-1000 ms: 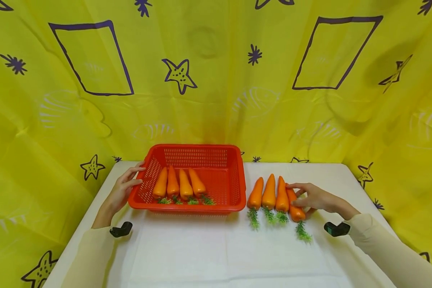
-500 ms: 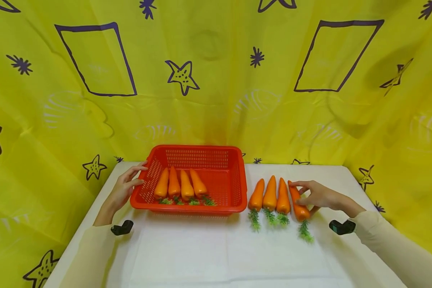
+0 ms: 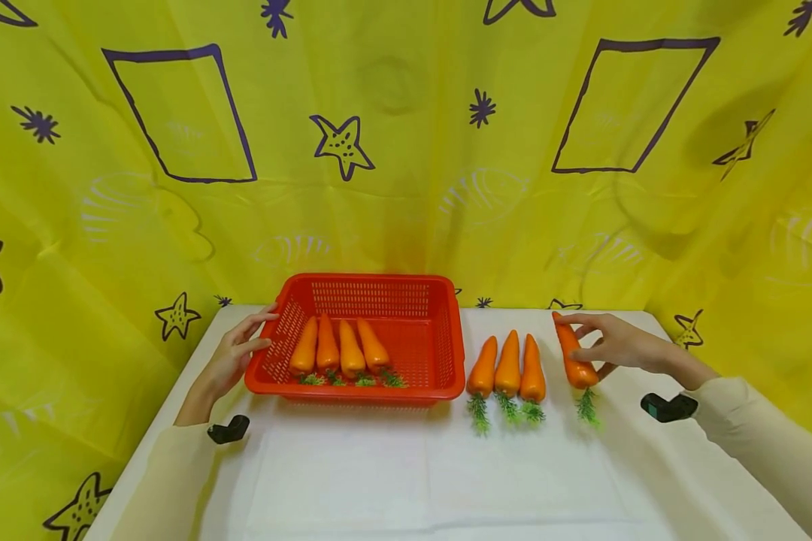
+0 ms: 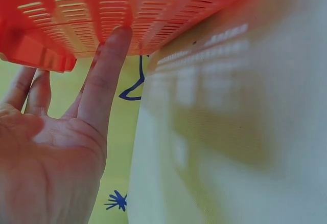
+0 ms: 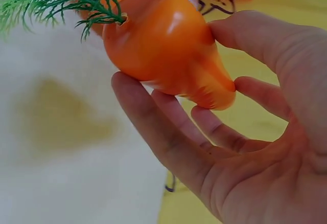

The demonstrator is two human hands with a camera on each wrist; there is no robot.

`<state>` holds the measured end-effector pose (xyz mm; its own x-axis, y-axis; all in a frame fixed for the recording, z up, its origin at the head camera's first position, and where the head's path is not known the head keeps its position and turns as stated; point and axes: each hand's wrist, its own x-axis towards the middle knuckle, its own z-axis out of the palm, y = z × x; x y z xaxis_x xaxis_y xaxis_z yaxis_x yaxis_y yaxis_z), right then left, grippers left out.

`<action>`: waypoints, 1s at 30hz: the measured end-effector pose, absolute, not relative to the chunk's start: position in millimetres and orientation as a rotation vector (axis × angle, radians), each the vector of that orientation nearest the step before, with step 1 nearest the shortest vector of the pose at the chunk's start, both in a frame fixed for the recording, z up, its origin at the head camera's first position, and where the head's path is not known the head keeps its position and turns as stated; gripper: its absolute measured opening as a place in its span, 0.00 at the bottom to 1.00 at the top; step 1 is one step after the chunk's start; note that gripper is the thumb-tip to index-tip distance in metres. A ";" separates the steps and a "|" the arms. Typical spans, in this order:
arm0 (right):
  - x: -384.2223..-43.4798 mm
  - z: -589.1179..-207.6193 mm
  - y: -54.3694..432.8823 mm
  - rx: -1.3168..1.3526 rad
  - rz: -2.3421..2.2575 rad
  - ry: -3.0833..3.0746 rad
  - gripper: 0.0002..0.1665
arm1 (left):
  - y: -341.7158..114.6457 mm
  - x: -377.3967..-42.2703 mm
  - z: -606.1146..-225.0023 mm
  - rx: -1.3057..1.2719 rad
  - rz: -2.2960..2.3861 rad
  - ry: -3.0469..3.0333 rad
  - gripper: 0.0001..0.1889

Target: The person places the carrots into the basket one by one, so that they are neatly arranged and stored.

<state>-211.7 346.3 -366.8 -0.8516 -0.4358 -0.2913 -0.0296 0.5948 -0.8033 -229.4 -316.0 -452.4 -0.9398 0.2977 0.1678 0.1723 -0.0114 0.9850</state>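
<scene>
The right grip (image 3: 612, 347) pinches a glossy, tapered orange carrot (image 5: 163, 42) with feathery green fronds (image 5: 53, 0) above the white desk (image 3: 406, 473), beside three similar carrots (image 3: 507, 366). The left grip (image 3: 228, 358), fingers straight and parted, touches a slotted red plastic basket (image 3: 355, 389) holding four smooth carrots (image 3: 349, 350). Behind hangs a creased yellow curtain (image 3: 406, 135).
</scene>
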 end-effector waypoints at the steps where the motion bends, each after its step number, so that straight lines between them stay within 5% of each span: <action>1: -212.2 -363.9 347.3 -0.370 -1.182 2.367 0.49 | -316.4 -229.5 -453.2 0.513 2.113 2.134 0.23; 30: -216.8 -330.6 339.3 -0.489 -1.223 2.436 0.46 | -318.1 -229.0 -454.3 0.487 2.123 2.080 0.24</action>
<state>-216.8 339.3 -330.6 -0.8713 -0.4608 -0.1689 -0.1397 0.5627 -0.8147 -229.0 -318.1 -454.3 -0.9395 0.3137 0.1374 0.1311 -0.0413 0.9905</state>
